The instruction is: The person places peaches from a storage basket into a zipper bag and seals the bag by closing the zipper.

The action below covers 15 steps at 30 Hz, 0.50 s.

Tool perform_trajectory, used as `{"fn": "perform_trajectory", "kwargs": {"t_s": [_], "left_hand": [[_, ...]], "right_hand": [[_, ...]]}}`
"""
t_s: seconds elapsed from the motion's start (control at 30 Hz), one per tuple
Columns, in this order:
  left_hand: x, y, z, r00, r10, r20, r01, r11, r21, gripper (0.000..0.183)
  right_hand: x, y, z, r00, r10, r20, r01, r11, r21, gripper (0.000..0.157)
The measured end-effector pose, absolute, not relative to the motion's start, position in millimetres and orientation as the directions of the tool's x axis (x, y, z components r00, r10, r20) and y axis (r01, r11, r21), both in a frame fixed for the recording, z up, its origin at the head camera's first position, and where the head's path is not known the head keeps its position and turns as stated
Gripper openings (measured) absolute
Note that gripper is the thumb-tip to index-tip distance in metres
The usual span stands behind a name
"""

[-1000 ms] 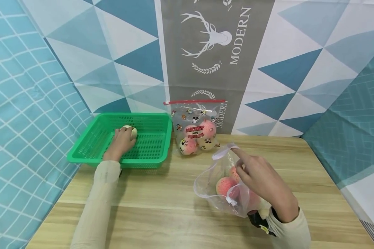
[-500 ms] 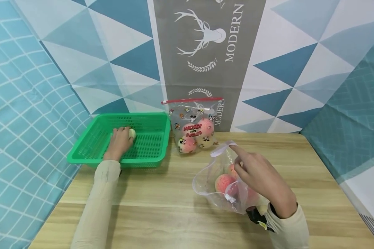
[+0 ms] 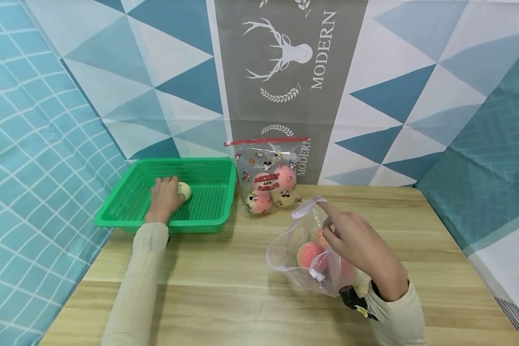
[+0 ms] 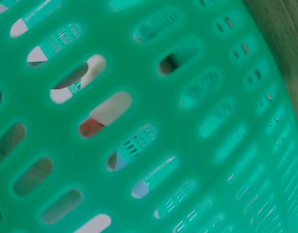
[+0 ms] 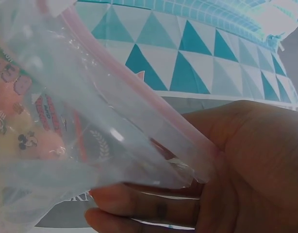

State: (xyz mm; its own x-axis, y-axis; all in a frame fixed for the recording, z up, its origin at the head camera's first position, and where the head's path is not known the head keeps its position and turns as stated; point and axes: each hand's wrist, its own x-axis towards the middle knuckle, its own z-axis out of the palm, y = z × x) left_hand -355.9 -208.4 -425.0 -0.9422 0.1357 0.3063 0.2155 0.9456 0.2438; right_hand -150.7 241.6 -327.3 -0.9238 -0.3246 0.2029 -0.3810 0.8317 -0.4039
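Note:
My left hand reaches into the green basket, its fingers curled at the left side of a pale peach. The basket's slotted wall fills the left wrist view, with only bits of the peach showing through. My right hand pinches the upper edge of a clear slider bag, keeping its mouth spread. Inside lie several pink peaches. The right wrist view shows the bag's edge running between the thumb side and fingers of the right hand.
A second clear bag with a red slider and cartoon print stands upright against the patterned backdrop, with several peaches in it. All this sits on a wooden table. A tiled blue cloth borders the left side.
In the basket, the peach has shifted slightly toward me and more of it shows beside my left fingers. My right hand keeps its hold on the bag. The head view has tilted slightly.

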Motion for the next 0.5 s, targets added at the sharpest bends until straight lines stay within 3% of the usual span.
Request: {"fn": "perform_trajectory", "kwargs": {"t_s": [0.2, 0.5], "left_hand": [[-352.9, -208.8, -425.6, -0.954, 0.164, 0.252, 0.24, 0.918, 0.314, 0.036], [-353.2, -207.9, -426.4, -0.952, 0.216, 0.217, 0.273, 0.918, 0.286, 0.03]], "right_hand": [[-150.4, 240.7, -329.0, -0.925, -0.321, 0.204, -0.378, 0.833, -0.404, 0.05], [-150.0, 241.1, -328.8, -0.929, -0.319, 0.189, -0.37, 0.83, -0.418, 0.052]]}}
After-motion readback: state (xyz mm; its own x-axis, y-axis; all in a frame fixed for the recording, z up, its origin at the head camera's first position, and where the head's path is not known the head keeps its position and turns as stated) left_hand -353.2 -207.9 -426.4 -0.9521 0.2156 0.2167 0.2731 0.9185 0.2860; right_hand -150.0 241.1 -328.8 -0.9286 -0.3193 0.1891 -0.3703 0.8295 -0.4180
